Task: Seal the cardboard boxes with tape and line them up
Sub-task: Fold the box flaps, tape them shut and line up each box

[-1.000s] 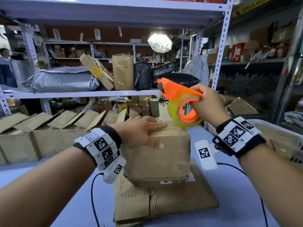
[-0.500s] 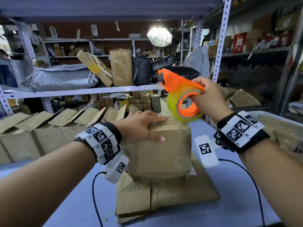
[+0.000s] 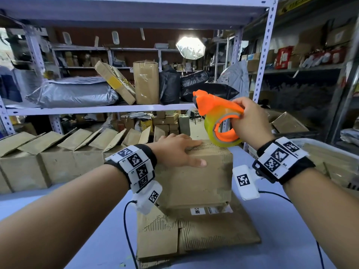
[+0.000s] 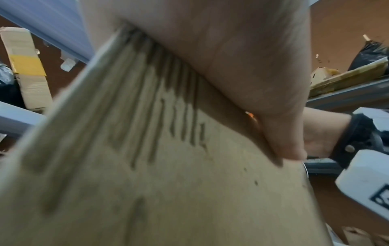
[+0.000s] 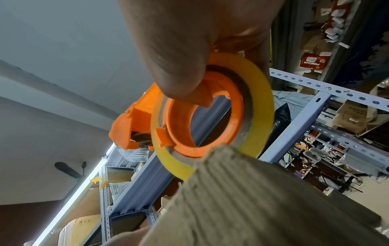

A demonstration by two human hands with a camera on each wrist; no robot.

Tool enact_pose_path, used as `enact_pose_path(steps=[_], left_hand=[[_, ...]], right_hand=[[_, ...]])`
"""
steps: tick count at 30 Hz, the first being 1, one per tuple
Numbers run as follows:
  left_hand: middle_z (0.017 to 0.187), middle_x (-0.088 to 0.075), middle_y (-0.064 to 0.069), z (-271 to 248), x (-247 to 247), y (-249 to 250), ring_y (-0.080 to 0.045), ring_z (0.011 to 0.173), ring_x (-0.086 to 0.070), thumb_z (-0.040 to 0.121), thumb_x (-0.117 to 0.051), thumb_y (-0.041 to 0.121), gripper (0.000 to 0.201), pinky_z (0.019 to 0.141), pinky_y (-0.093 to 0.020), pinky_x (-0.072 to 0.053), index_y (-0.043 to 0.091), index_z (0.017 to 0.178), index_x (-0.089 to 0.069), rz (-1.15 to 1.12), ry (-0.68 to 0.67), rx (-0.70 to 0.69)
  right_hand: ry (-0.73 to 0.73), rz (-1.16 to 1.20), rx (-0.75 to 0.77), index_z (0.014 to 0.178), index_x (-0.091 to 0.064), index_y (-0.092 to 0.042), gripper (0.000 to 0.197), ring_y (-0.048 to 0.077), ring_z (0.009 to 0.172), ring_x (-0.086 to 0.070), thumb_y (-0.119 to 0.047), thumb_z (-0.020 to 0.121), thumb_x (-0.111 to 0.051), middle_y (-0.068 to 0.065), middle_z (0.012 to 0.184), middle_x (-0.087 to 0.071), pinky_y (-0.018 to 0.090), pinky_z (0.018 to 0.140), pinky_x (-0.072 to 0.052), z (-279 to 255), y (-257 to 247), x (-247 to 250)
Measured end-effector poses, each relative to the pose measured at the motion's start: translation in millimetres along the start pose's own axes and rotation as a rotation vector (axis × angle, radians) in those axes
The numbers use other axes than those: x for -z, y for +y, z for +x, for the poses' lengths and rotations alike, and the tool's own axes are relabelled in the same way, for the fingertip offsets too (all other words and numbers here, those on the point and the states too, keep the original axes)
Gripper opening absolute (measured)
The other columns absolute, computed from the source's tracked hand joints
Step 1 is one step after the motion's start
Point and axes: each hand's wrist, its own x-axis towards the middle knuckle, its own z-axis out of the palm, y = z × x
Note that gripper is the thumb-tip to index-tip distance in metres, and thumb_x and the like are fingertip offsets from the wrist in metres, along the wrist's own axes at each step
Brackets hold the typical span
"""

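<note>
Matt ribbed cardboard box (image 3: 194, 177); glossy orange plastic tape dispenser (image 3: 215, 111)

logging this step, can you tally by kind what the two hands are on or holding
cardboard box, left hand pressing on top: 1
orange tape dispenser, gripped by right hand: 1
yellow tape roll on it: 1
total: 3

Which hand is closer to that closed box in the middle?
Left. The left hand lies flat on the closed box; the right hand holds the tape dispenser over its far right corner.
</note>
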Motion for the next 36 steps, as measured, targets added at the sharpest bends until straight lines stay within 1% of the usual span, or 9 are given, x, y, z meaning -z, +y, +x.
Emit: enact_pose_path(steps=[2, 4, 7, 11, 14, 18, 25, 31, 36], left_hand=[[0.155, -0.041, 0.008, -2, 7, -2, -0.016, 0.142, -0.032, 0.084, -0.053, 0.077, 0.075, 0.115, -0.034, -0.026, 0.041, 0.149, -0.044, -0.187, 0.037, -0.039], [0.142, -0.058, 0.009, -3, 14, -4, -0.007, 0.124, -0.052, 0.094, -0.057, 0.059, 0.053, 0.097, -0.015, -0.037, 0.031, 0.139, -0.06, -0.44, 0.173, -0.052], [0.12, -0.073, -0.001, -3, 29, -3, -0.014, 0.104, -0.069, 0.102, -0.052, 0.046, 0.042, 0.088, -0.024, -0.053, 0.017, 0.129, -0.067, -0.897, 0.348, 0.041], [0.111, -0.077, -0.004, -7, 44, -1, -0.021, 0.096, -0.074, 0.097, -0.047, 0.064, 0.061, 0.075, -0.032, -0.062, 0.013, 0.123, -0.066, -1.359, 0.138, 0.167], [0.109, -0.077, -0.001, -6, 46, 4, -0.014, 0.08, -0.073, 0.093, -0.054, 0.066, 0.061, 0.066, -0.027, -0.059, 0.014, 0.121, -0.068, -1.377, 0.101, 0.193], [0.107, -0.078, 0.0, -2, 47, 10, -0.009, 0.066, -0.068, 0.097, -0.058, 0.048, 0.04, 0.057, -0.022, -0.055, 0.015, 0.115, -0.07, -1.458, 0.12, 0.243], [0.111, -0.076, 0.003, -5, 54, 4, -0.01, 0.069, -0.07, 0.091, -0.062, 0.049, 0.043, 0.055, -0.02, -0.053, 0.016, 0.116, -0.072, -1.46, -0.058, 0.295], [0.095, -0.075, 0.003, -10, 57, 5, -0.013, 0.067, -0.066, 0.09, -0.057, 0.046, 0.034, 0.05, -0.02, -0.039, 0.016, 0.096, -0.071, -1.356, -0.172, 0.3], [0.08, -0.07, 0.009, -9, 53, 4, -0.005, 0.06, -0.06, 0.089, -0.066, 0.03, 0.017, 0.046, -0.016, -0.036, 0.021, 0.075, -0.068, -1.405, -0.102, 0.292]], right_hand=[[0.001, 0.002, 0.002, 0.099, -0.057, -0.031, 0.027, 0.01, 0.078, -0.058, -0.008, 0.083, -0.057, -0.008, 0.088, -0.062, 0.028, 0.06, -0.043, 0, 1, 0], [-0.002, 0.006, 0.015, 0.099, -0.057, -0.03, 0.028, 0.016, 0.079, -0.059, -0.007, 0.083, -0.058, -0.008, 0.088, -0.063, 0.033, 0.064, -0.048, 1, 2, 1], [0.005, 0.009, 0.025, 0.098, -0.057, -0.03, 0.027, 0.019, 0.081, -0.06, -0.007, 0.083, -0.058, -0.008, 0.087, -0.063, 0.037, 0.068, -0.051, 1, 3, 1], [0.012, 0.002, 0.025, 0.099, -0.057, -0.029, 0.026, 0.019, 0.081, -0.06, -0.008, 0.084, -0.059, -0.007, 0.087, -0.063, 0.038, 0.069, -0.052, 1, 5, 1], [0.017, -0.015, 0.037, 0.103, -0.059, -0.026, 0.026, 0.021, 0.084, -0.06, -0.009, 0.084, -0.059, -0.002, 0.093, -0.065, 0.038, 0.071, -0.052, 0, 4, 1], [0.014, -0.045, 0.061, 0.105, -0.06, -0.023, 0.027, 0.022, 0.085, -0.059, -0.006, 0.084, -0.057, 0.0, 0.096, -0.065, 0.036, 0.07, -0.05, -1, 2, 2], [0.024, -0.072, 0.068, 0.107, -0.061, -0.023, 0.028, 0.023, 0.09, -0.059, -0.008, 0.083, -0.058, 0.002, 0.101, -0.065, 0.038, 0.074, -0.051, -2, 1, 2], [0.043, -0.099, 0.08, 0.107, -0.06, -0.023, 0.031, 0.022, 0.09, -0.058, -0.008, 0.081, -0.057, 0.002, 0.103, -0.063, 0.036, 0.073, -0.048, -4, 0, 0], [0.05, -0.129, 0.105, 0.11, -0.059, -0.023, 0.035, 0.025, 0.09, -0.058, -0.007, 0.079, -0.057, 0.004, 0.105, -0.061, 0.041, 0.076, -0.05, -7, -3, 2]])
